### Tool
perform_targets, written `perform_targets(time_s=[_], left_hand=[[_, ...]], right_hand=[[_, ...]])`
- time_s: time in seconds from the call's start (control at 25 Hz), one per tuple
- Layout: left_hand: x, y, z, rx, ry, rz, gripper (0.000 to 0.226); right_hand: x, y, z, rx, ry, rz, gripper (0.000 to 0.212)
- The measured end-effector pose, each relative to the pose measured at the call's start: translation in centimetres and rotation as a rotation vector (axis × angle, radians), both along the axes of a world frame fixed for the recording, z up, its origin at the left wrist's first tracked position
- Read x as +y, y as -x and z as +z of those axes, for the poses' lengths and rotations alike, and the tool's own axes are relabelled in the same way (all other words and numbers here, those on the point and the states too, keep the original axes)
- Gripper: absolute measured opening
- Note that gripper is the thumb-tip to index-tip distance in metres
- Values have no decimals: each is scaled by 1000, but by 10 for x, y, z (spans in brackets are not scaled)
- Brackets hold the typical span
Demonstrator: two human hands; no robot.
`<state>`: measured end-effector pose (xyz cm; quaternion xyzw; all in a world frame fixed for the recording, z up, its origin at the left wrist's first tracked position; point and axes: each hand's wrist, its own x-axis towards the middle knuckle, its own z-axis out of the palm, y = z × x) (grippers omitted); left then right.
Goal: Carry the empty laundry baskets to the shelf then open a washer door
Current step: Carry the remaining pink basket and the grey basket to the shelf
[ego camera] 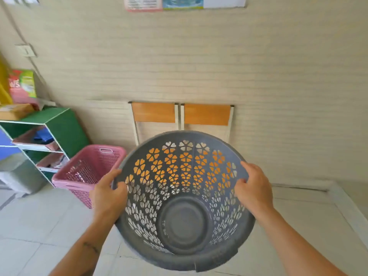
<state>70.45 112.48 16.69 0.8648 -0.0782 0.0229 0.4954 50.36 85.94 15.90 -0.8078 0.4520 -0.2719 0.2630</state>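
Gripping the grey basket [184,200] at opposite rim edges — left hand [108,193], right hand [253,189], fingers closed — the person balances it for carrying toward the shelf [59,124] at left.

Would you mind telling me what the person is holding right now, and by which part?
Both hands hold the grey basket by its rim: left hand on the left side, right hand on the right. It is empty.

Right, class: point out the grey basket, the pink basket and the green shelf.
grey basket [184,222], head view, inside of its solid base.
pink basket [89,166], head view, inner lattice wall.
green shelf [67,130], head view, its green side panel.
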Motion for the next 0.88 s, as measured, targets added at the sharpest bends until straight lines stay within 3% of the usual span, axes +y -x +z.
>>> perform_targets(time_s=[0.24,0.4,0.88], left_hand=[[95,-172,4,-20,34,142,56],[138,-268,20,-33,47,212,45],[155,-517,-4,-118,-25,408,49]], right_hand=[[65,-209,-2,-62,-58,125,60],[97,-328,5,-75,-108,230,59],[95,-633,-20,-73,-203,392,59]])
